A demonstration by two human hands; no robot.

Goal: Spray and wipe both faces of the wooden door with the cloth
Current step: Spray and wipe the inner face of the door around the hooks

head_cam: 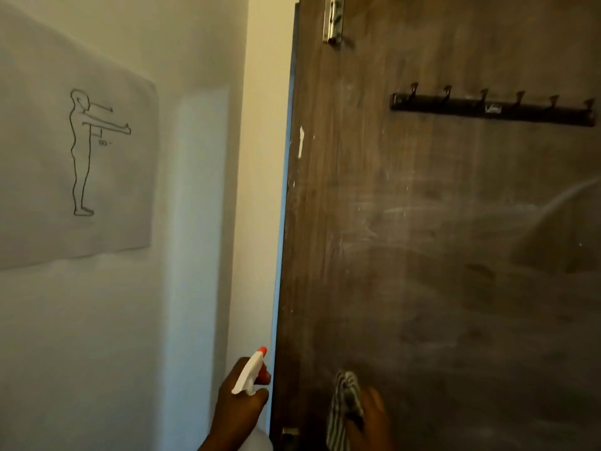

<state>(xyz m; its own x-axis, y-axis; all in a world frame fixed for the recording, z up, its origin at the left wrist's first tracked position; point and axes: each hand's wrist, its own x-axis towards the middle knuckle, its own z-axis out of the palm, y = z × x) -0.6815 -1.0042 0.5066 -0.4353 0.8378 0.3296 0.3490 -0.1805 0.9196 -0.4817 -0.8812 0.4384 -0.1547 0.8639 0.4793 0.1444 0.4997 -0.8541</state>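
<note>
Dark brown wood grain on the door [439, 255], chalky whitish smears all over. Grey-and-white stripes on the cloth [345, 402]. White spray bottle [248, 374] with an orange-red tip. Black hook rack [487, 112], off-white wall [97, 320].

The wooden door [439, 255] carries a dark rail of coat hooks [491, 109], fixed high above and to the right of the right grip [367, 418]. A metal bolt [333, 21] sits near the door's top, far above that grip. Up and left of the left grip [237, 405], the wall [97, 320] bears a paper sheet [74, 151] with a drawn figure.
</note>
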